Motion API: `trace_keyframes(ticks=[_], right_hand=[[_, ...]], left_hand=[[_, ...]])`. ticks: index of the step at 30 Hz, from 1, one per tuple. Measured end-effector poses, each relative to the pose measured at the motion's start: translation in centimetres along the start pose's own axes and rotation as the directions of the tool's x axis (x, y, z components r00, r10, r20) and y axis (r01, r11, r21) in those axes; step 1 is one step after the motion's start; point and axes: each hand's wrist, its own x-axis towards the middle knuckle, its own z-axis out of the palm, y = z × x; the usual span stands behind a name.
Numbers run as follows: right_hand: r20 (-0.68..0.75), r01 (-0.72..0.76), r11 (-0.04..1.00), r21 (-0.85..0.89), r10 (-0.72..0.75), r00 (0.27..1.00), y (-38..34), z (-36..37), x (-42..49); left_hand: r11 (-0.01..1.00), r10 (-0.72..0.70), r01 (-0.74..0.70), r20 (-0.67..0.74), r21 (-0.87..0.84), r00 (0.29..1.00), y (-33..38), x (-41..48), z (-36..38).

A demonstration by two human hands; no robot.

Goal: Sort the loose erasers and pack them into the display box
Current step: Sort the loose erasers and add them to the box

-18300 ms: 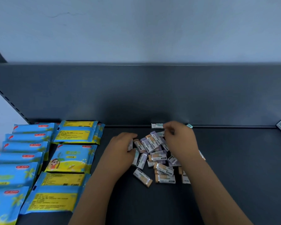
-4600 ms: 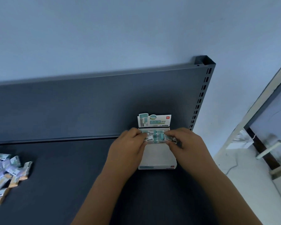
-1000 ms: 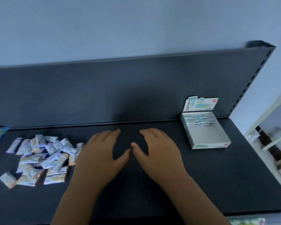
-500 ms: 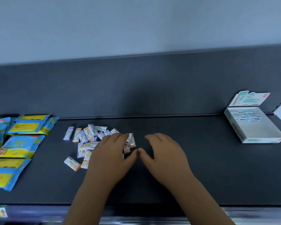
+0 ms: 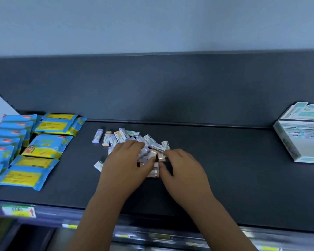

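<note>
Several loose erasers (image 5: 122, 137) in purple, peach and green-white wrappers lie in a pile on the dark shelf (image 5: 234, 169). My left hand (image 5: 125, 165) rests on the pile's near side, with its fingers curled over a few erasers and its thumb pressed against them. My right hand (image 5: 183, 169) is just to the right and pinches peach erasers (image 5: 155, 172) between thumb and forefinger. The white display box (image 5: 297, 153) stands open at the far right of the shelf, well away from both hands. A row of erasers lies at its back.
Blue and yellow wipe packets (image 5: 43, 147) cover the shelf's left end, close to the pile. A dark back panel (image 5: 152, 87) rises behind the shelf. Price labels (image 5: 18, 211) run along its front edge.
The view has shifted left, so the box now sits at the right edge. Both hands have moved forward onto the pile, and their fingers have curled around erasers.
</note>
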Motion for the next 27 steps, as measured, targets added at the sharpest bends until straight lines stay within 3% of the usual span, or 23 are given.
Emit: trace_keyframes(ticks=[3, 7, 10, 15, 19, 23, 27], right_hand=[[-0.05, 0.018, 1.0, -0.014, -0.019, 0.999, -1.7, 1.0, 1.3], [-0.084, -0.024, 0.999, -0.032, 0.021, 0.996, -4.3, 2.6, 3.6], [-0.126, -0.036, 0.998, -0.053, 0.029, 0.992, -6.6, 3.7, 5.7], [-0.061, -0.256, 0.925, -0.282, 0.249, 0.967, -8.1, 5.3, 8.4], [0.006, -0.322, 0.869, -0.376, 0.349, 0.937, -8.7, 5.3, 9.3], [-0.01, -0.448, 0.851, -0.273, 0.464, 0.886, -8.6, 5.4, 10.4], [0.05, -0.541, 0.84, -0.033, 0.542, 0.839, -8.7, 5.8, 11.1]], left_hand=[[0.997, -0.039, 0.036, -0.042, -0.066, 0.998, -3.0, 0.1, -1.1], [0.979, -0.03, 0.031, 0.011, -0.2, 0.999, -7.4, 0.5, -2.7], [0.978, -0.047, 0.044, -0.011, -0.204, 0.999, -11.1, 1.4, -4.1], [0.98, -0.005, 0.01, 0.023, -0.2, 1.0, -16.0, 2.8, -5.2], [0.976, 0.052, -0.036, 0.066, -0.214, 0.997, -16.9, 3.5, -5.0], [0.969, 0.11, -0.082, 0.109, -0.234, 0.988, -17.3, 3.6, -4.4], [0.966, 0.156, -0.13, 0.105, -0.223, 0.982, -18.3, 3.9, -4.0]])
